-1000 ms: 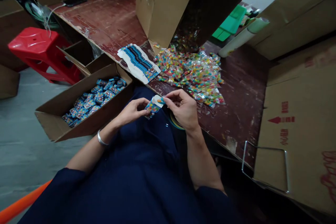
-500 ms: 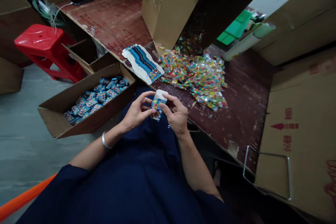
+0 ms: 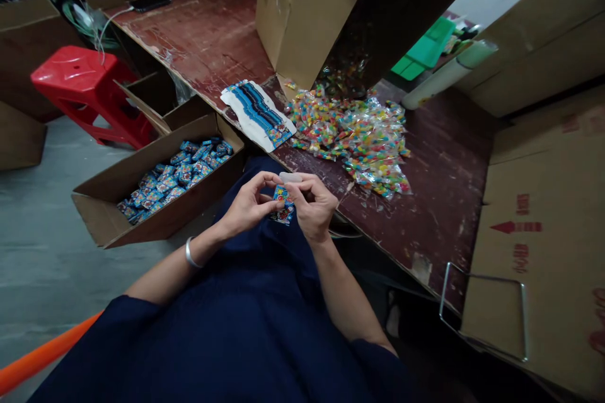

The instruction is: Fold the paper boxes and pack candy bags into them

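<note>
Over my lap, both hands grip one small blue printed carton point(image 3: 283, 203). My left hand point(image 3: 246, 204) pinches its left side; a silver bangle circles that wrist. My right hand point(image 3: 314, 204) clasps its right side, with fingers pressing on the white top flap. On the dark red table point(image 3: 439, 189) just beyond lies a heap of clear packets of coloured sweets point(image 3: 359, 135). A stack of flat blue carton blanks point(image 3: 258, 112) rests at the table's edge, left of the heap.
An open cardboard box point(image 3: 142, 227) left of my knees holds several finished blue cartons. A large tipped cardboard box point(image 3: 307, 6) stands behind the sweets. Big cartons point(image 3: 543, 214) line the right. A red stool point(image 3: 80, 85) stands far left.
The carton has turned upright between my hands and its white top flap has been folded down. My hands have drawn closer together.
</note>
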Demonstrator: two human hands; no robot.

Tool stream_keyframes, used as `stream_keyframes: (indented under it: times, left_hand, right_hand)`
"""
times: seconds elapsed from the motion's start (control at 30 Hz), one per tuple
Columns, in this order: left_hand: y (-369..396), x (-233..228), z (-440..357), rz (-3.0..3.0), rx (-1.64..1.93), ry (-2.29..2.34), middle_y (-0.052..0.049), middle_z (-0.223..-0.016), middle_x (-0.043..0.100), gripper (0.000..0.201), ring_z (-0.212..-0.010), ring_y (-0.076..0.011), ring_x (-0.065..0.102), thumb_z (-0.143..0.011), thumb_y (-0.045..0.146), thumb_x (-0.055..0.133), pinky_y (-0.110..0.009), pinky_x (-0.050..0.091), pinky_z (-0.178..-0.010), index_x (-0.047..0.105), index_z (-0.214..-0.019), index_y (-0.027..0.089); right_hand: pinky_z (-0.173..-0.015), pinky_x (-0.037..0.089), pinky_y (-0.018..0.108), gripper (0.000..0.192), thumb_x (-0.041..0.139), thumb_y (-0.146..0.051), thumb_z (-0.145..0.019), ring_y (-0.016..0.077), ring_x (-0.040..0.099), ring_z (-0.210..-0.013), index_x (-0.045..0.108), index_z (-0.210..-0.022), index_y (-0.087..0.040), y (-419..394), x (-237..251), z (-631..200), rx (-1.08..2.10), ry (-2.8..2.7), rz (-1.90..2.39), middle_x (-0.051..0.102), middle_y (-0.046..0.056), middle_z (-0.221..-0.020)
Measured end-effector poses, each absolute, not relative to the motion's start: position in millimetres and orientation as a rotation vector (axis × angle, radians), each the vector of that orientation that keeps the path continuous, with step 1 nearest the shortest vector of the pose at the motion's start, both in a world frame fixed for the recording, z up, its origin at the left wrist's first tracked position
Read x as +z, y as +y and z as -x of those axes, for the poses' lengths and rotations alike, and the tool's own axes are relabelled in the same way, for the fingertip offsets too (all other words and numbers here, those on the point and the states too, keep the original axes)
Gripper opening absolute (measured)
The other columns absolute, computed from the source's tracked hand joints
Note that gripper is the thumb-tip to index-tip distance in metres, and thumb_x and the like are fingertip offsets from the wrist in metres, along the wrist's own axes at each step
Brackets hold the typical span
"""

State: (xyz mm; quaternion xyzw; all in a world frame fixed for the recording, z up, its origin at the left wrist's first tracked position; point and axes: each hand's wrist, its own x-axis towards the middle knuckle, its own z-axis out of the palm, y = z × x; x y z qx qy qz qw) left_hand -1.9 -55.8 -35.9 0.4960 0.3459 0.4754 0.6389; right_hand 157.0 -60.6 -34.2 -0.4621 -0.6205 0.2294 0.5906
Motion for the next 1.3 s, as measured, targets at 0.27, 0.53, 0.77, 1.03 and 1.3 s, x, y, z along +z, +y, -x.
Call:
stream_keyframes:
  times: [0.27,0.53,0.77,1.03,1.3]
  left_hand:
    - [-57.7,-28.5,2.3,-0.997,1.118,0.76,0.003,-0.096,0.06,0.058,-0.063,-0.0042,0.06,-0.07,0.038,0.094,-0.017,0.052,-0.062,0.05,-0.104,0.022]
    - [-54.3,-27.4,6.5,-1.22,1.19,0.877,-0.003,-0.105,0.058,0.043,-0.095,-0.0158,0.064,-0.077,0.031,0.085,-0.023,0.06,-0.078,0.055,-0.106,0.021]
    - [-51.9,-20.9,16.4,-1.241,1.052,0.828,-0.003,-0.104,0.064,0.054,-0.075,-0.012,0.068,-0.081,0.026,0.082,-0.024,0.059,-0.071,0.055,-0.127,0.023]
    - [-51.6,-27.9,15.5,-1.283,1.027,0.87,-0.004,-0.104,0.068,0.035,-0.071,-0.0111,0.068,-0.084,0.033,0.079,-0.021,0.056,-0.065,0.066,-0.113,0.018]
    - [-1.5,-14.9,106.9,-1.902,0.86,1.61,-0.007,-0.104,0.068,0.028,-0.103,-0.0265,0.065,-0.086,0.012,0.068,-0.042,0.053,-0.1,0.072,-0.111,0.025]
  right_hand:
    - [-0.089,0.062,0.039,0.016,0.079,-0.035,-0.09,0.0198,0.075,-0.088,0.071,-0.1,-0.026,-55.3,-24.3,-155.5,0.631,-1.439,1.003,0.078,0.001,-0.091]
    - [-0.072,0.06,0.033,0.021,0.087,-0.04,-0.08,0.0189,0.072,-0.076,0.075,-0.084,-0.023,-45.7,0.0,-166.3,0.981,-1.377,1.206,0.077,0.002,-0.083]
    - [-0.07,0.057,0.033,0.024,0.084,-0.041,-0.082,0.0177,0.069,-0.072,0.074,-0.073,-0.021,-35.7,6.7,-176.3,1.006,-1.493,1.21,0.076,0.002,-0.078]
    - [-0.075,0.06,0.033,0.019,0.075,-0.042,-0.092,0.0204,0.073,-0.092,0.078,-0.086,-0.024,-52.8,1.2,-175.7,0.939,-1.626,1.093,0.077,0.005,-0.099]
    - [-0.09,0.062,0.044,0.033,0.071,-0.04,-0.093,0.0278,0.071,-0.107,0.071,-0.12,-0.022,5.7,-46.8,-187.6,0.584,-1.664,1.394,0.075,0.011,-0.12]
